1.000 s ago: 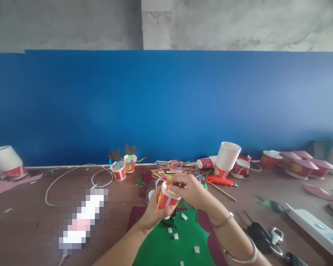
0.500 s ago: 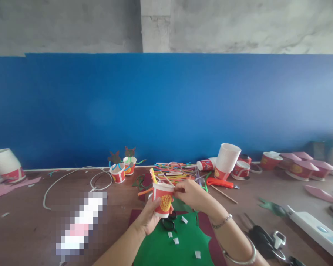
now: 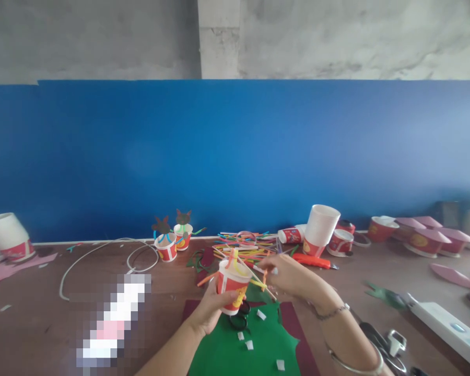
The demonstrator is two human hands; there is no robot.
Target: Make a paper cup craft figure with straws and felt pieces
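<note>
My left hand [image 3: 211,307] is wrapped round a red and white paper cup [image 3: 227,288] with a yellow print, held upright over the green sheet. A yellow straw with an orange end [image 3: 234,257] rises out of its mouth. On the cup's right side, a yellow strip with an orange end [image 3: 265,280] sticks out. The closed fingers of my right hand [image 3: 284,274] are at that orange end and seem to pinch it. A thin wooden stick [image 3: 267,291] slants past the cup's rim, between both hands. Black scissors [image 3: 238,321] lie beneath the cup, partly hidden.
Green paper [image 3: 235,357] with white scraps covers maroon paper. Behind are colourful straws [image 3: 246,240], two cups with black cat figures [image 3: 165,248], an orange utility knife [image 3: 311,260] and stacked white cups [image 3: 324,219]. A white power strip [image 3: 448,326] lies right.
My right hand has moved right, away from the cup's rim, and the orange-ended yellow strip now shows beside the cup. My left hand has turned the cup and shifted it slightly right.
</note>
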